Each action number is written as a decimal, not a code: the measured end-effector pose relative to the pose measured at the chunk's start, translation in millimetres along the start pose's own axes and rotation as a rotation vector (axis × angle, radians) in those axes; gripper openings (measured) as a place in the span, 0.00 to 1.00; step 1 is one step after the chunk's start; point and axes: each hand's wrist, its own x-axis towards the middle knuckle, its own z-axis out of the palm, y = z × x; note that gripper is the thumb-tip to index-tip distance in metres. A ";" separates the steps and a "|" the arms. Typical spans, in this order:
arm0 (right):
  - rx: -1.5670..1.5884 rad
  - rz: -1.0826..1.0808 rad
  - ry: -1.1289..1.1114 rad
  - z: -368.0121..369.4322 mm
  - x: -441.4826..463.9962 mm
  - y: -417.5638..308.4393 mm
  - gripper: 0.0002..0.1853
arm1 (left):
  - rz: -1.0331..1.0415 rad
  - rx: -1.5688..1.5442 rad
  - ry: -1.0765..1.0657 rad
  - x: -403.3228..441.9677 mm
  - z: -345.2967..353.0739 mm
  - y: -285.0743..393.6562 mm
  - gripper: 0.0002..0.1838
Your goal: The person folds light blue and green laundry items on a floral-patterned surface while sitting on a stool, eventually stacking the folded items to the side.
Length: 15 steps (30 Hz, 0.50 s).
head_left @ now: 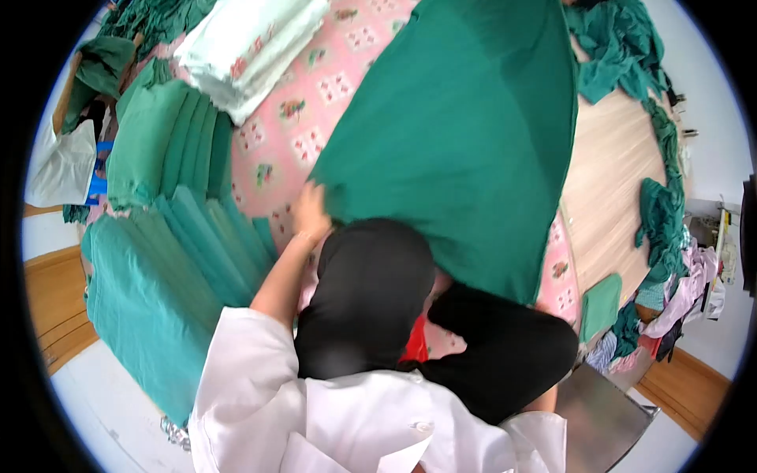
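A large dark green cloth lies spread over the pink patterned sheet before me, its near edge reaching my black-trousered legs. At the cloth's left corner is my left hand, slightly blurred, with its fingers closed on the edge. Only a bit of my right wrist or forearm shows, below my right knee; the knee hides the hand itself. Left of my left arm stand folded teal cloths, and beyond them a row of folded green cloths.
A stack of folded white cloths lies at the far left. Crumpled green cloths lie at the far right, and a small folded green cloth nearer. Another person's arm and white garment show at the left edge.
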 end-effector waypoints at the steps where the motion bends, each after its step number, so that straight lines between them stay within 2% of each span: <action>1: 0.048 -0.003 -0.054 3.3 -2.0 -12.2 0.15 | 0.167 0.000 -0.030 4.6 10.1 11.6 0.28; 2: 0.035 0.040 -0.043 1.3 -8.2 -23.7 0.13 | 0.335 -0.010 -0.051 5.0 19.3 21.7 0.28; 3: -0.104 -0.035 -0.111 -32.8 8.0 -5.1 0.11 | 0.453 0.040 -0.130 4.0 44.7 26.4 0.28; 4: -0.533 0.108 -0.029 -16.6 -13.8 -61.2 0.09 | 0.572 0.096 -0.194 13.0 70.3 27.9 0.28; 5: -0.431 0.028 -0.035 -2.9 -23.2 -92.3 0.07 | 0.573 0.085 -0.193 21.8 78.3 31.5 0.28; 7: -0.331 -0.003 -0.047 27.5 -45.2 -136.0 0.06 | 0.816 0.033 -0.310 17.1 94.1 36.1 0.28; 10: -0.374 -0.059 -0.071 76.6 -52.8 -205.1 0.05 | 0.863 0.127 -0.227 14.2 128.2 38.0 0.29; 12: -0.864 -0.314 -0.239 109.1 -55.4 -240.7 0.09 | 0.851 0.072 -0.292 15.0 118.2 48.1 0.28; 14: -0.884 -0.418 -0.423 177.3 -66.1 -306.7 0.12 | 0.863 0.040 -0.299 14.2 133.0 49.5 0.28; 15: -0.818 -0.540 -0.521 196.0 -55.6 -313.9 0.11 | 0.893 0.019 -0.278 12.1 141.1 47.9 0.30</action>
